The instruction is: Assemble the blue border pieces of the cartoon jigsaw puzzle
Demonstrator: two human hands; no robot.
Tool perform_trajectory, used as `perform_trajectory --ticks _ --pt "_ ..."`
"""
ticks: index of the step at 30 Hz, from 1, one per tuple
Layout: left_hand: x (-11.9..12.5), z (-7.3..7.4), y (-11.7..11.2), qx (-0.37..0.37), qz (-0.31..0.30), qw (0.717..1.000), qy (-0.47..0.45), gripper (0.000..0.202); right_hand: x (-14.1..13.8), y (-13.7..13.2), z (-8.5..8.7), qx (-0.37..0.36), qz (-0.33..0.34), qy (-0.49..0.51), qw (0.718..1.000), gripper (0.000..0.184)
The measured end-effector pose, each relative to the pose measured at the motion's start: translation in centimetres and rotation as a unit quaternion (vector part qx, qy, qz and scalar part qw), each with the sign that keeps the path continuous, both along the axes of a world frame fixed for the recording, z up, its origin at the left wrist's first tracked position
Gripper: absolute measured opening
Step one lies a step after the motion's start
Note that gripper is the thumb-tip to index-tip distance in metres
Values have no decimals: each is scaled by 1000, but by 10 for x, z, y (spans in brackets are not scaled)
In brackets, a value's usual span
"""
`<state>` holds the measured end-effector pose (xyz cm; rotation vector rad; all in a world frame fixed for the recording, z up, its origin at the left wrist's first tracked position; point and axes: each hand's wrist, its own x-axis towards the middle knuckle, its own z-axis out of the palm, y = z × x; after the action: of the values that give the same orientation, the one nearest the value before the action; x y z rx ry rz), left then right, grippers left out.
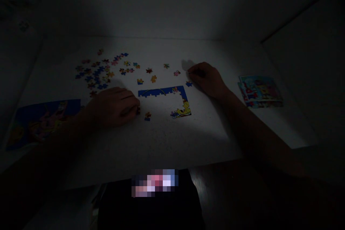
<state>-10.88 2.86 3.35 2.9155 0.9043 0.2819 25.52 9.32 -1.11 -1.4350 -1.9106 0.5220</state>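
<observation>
Roughly: left hand (111, 107) curled, fingertips on small jigsaw piece (138, 110), pinch unclear; partial puzzle border (161, 92) just right of it. Right hand (206, 80) half open, holding nothing visible, just beside blue piece (189, 83). Loose pieces (97, 73) beyond left hand, puzzle picture sheet (43, 124) left of it, stacked puzzle boxes (260, 91) right of right hand, all on white table (161, 143)

My left grip (111, 107) hides most of the puzzle piece (138, 110) just left of the blue puzzle border (161, 91). Past the border, the loose pieces (94, 73) look too small to tell. Below it, a colored patch (155, 183) is all blurry.
</observation>
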Motion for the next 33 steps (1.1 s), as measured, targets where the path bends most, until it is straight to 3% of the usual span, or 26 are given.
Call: perform_trajectory --ticks 4,8,13,20,25,33 --pt "-3 -1 3 -1 30 1000 -2 30 0 1 -2 1 -2 8 1000 12" --pt "2 -2 -2 -28 11 1000 9 31 0 1 -3 7 -5 11 1000 11" --pt "12 -9 -11 -49 9 998 33 47 -2 0 1 -7 5 0 1000 16" --pt "15 -16 -13 -77 -30 997 -10 41 -6 -2 6 -33 -26 -15 999 20" --pt "18 -20 -14 -55 -55 996 -32 38 -6 -2 5 -27 -30 -14 999 22" --pt "22 -23 -17 -34 -39 998 -46 39 -3 -3 5 -48 -24 -3 999 25"
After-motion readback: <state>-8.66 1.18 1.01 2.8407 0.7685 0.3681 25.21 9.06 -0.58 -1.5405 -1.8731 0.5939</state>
